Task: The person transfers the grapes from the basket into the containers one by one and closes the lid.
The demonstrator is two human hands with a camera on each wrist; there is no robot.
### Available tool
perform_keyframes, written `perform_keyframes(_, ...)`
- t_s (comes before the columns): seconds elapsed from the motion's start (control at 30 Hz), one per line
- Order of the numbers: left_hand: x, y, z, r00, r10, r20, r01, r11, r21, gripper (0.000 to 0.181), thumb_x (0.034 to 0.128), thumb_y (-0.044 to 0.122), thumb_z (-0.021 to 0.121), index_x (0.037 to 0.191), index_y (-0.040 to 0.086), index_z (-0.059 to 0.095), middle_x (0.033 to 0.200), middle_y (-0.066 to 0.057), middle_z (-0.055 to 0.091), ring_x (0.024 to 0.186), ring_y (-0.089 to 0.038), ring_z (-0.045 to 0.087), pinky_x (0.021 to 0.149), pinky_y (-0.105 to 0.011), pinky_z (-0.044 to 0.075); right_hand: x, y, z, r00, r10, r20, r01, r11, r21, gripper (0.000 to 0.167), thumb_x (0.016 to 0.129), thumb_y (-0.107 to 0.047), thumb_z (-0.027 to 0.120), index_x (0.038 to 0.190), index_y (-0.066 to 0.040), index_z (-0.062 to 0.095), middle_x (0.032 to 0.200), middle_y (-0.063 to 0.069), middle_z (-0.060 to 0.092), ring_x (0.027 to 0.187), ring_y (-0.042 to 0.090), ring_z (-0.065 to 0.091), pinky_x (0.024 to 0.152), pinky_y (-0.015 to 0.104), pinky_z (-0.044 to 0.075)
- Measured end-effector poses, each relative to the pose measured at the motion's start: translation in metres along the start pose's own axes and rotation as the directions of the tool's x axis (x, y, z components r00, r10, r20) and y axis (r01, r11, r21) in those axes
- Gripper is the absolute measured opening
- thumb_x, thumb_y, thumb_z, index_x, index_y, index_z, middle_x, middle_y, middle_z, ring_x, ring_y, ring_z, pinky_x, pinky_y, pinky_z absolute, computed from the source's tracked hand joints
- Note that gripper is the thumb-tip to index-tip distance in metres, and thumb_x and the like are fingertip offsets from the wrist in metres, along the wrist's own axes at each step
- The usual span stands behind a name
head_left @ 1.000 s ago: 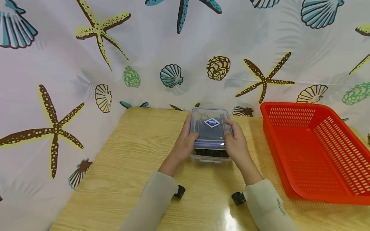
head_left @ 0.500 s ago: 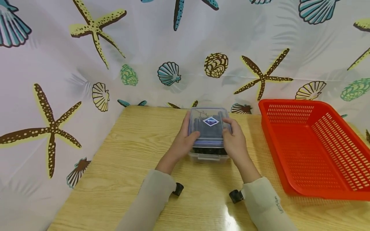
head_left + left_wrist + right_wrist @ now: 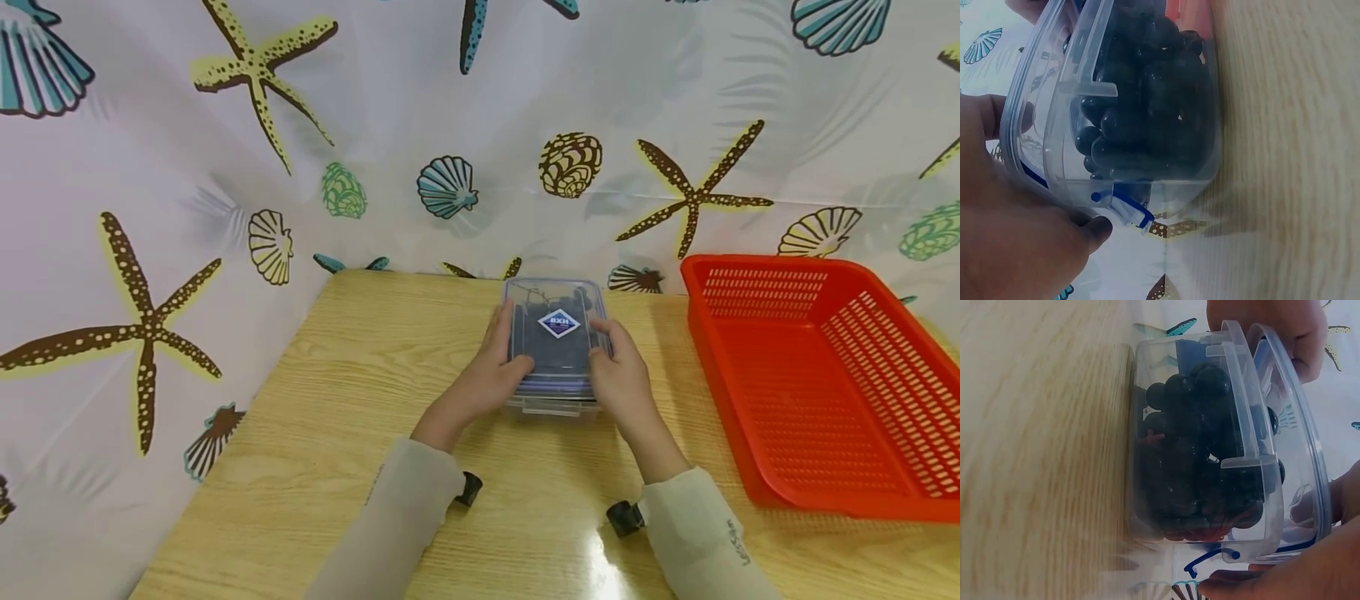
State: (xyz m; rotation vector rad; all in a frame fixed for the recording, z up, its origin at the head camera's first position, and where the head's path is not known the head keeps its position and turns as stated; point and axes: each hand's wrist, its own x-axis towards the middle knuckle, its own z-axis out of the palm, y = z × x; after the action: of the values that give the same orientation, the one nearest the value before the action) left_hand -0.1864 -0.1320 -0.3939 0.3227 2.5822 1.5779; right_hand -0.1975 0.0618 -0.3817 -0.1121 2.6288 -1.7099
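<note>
A clear plastic food container (image 3: 558,408) stands on the table, filled with dark round fruit that looks like grapes (image 3: 1147,94). On top of it is a clear lid (image 3: 555,354) with a blue-edged rim and a blue diamond label. From the left side my left hand (image 3: 495,371) grips the lid, thumb over its top. My right hand (image 3: 624,375) holds the opposite edge, thumb and forefinger on the top face. Both wrist views show a gap between the lid's rim and the container's rim. A blue clip (image 3: 1213,555) hangs unfastened at one end.
To the right stands a red plastic basket (image 3: 738,450) with slotted walls. A white cloth (image 3: 390,108) printed with shells and starfish hangs behind and to the left of the wooden table (image 3: 300,467).
The lid has come down at its near side, and less of the dark contents shows beneath its front edge. Both hands keep their grip on it. The view has shifted slightly.
</note>
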Motion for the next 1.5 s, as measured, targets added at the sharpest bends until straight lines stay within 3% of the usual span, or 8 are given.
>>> perform_keyframes(0.37,-0.001,0.001,-0.004,0.997,-0.043,0.069,0.038,0.997,0.072,0.085,0.0993,0.017,0.042,0.16,0.018,-0.017,0.164,0.001,-0.024,0.15,-0.016,-0.017,0.12,-0.042,0.002,-0.003,0.001,0.0,0.998,-0.017,0.057,0.02,0.998,-0.051,0.047,0.098,0.002,0.038,0.144,0.006,0.045,0.156,0.021,0.035,0.148,0.033,0.023,0.118,0.049,0.019)
perform_keyframes(0.63,-0.001,-0.001,-0.009,0.987,-0.072,0.143,0.043,0.979,0.201,0.075,0.104,0.028,0.03,0.159,0.016,-0.019,0.164,0.0,-0.026,0.15,-0.018,-0.012,0.121,-0.044,0.006,0.001,0.002,-0.005,0.998,-0.056,0.023,0.061,0.959,-0.277,0.04,0.101,-0.004,0.039,0.137,0.003,0.056,0.149,0.023,0.044,0.138,0.039,0.04,0.112,0.054,0.031)
perform_keyframes(0.8,-0.001,0.0,-0.016,0.982,-0.087,0.17,0.036,0.959,0.283,0.072,0.1044,0.033,0.026,0.16,0.017,-0.016,0.165,0.001,-0.026,0.152,-0.021,-0.006,0.12,-0.047,0.013,0.007,0.001,-0.009,0.997,-0.08,0.003,0.077,0.943,-0.324,0.037,0.102,-0.002,0.041,0.133,0.002,0.06,0.143,0.023,0.05,0.132,0.04,0.047,0.109,0.054,0.036)
perform_keyframes(0.9,-0.002,-0.001,-0.018,0.98,-0.08,0.18,0.029,0.963,0.268,0.071,0.1043,0.031,0.026,0.16,0.017,-0.015,0.164,0.003,-0.027,0.151,-0.019,-0.011,0.12,-0.047,0.011,0.011,0.002,-0.012,0.999,-0.033,0.043,0.043,0.965,-0.257,0.044,0.103,-0.003,0.041,0.146,-0.002,0.051,0.152,0.023,0.043,0.14,0.04,0.038,0.112,0.055,0.031)
perform_keyframes(1.03,-0.002,-0.003,-0.019,0.98,-0.069,0.187,0.023,0.97,0.242,0.072,0.1036,0.028,0.027,0.161,0.015,-0.015,0.164,0.001,-0.027,0.15,-0.017,-0.016,0.121,-0.046,0.007,0.018,0.011,-0.021,0.987,0.077,0.141,-0.074,0.997,-0.027,0.058,0.105,-0.007,0.045,0.16,-0.007,0.028,0.162,0.024,0.024,0.147,0.041,0.025,0.115,0.056,0.025)
perform_keyframes(1.13,-0.002,-0.005,-0.019,0.981,-0.069,0.184,0.025,0.973,0.231,0.073,0.1031,0.028,0.029,0.161,0.015,-0.014,0.165,-0.001,-0.025,0.15,-0.017,-0.016,0.121,-0.046,0.007,0.022,0.021,-0.029,0.962,0.163,0.22,-0.196,0.971,0.138,0.066,0.106,-0.012,0.051,0.163,-0.009,0.018,0.156,0.028,0.034,0.138,0.04,0.042,0.112,0.052,0.034)
perform_keyframes(1.3,-0.003,-0.008,-0.019,0.98,-0.077,0.183,0.034,0.973,0.228,0.073,0.1034,0.028,0.029,0.161,0.017,-0.013,0.166,-0.001,-0.023,0.15,-0.016,-0.015,0.121,-0.047,0.008,0.024,0.032,-0.034,0.934,0.228,0.273,-0.294,0.927,0.232,0.071,0.104,-0.019,0.058,0.162,-0.008,0.017,0.133,0.026,0.057,0.102,0.027,0.066,0.101,0.042,0.048)
perform_keyframes(1.5,-0.005,-0.011,-0.018,0.98,-0.076,0.185,0.035,0.976,0.216,0.073,0.103,0.028,0.03,0.162,0.017,-0.012,0.166,-0.001,-0.023,0.15,-0.015,-0.016,0.121,-0.047,0.008,0.022,0.033,-0.032,0.948,0.226,0.224,-0.281,0.925,0.258,0.075,0.101,-0.013,0.062,0.162,-0.007,0.019,0.139,0.028,0.049,0.116,0.036,0.059,0.105,0.045,0.044)
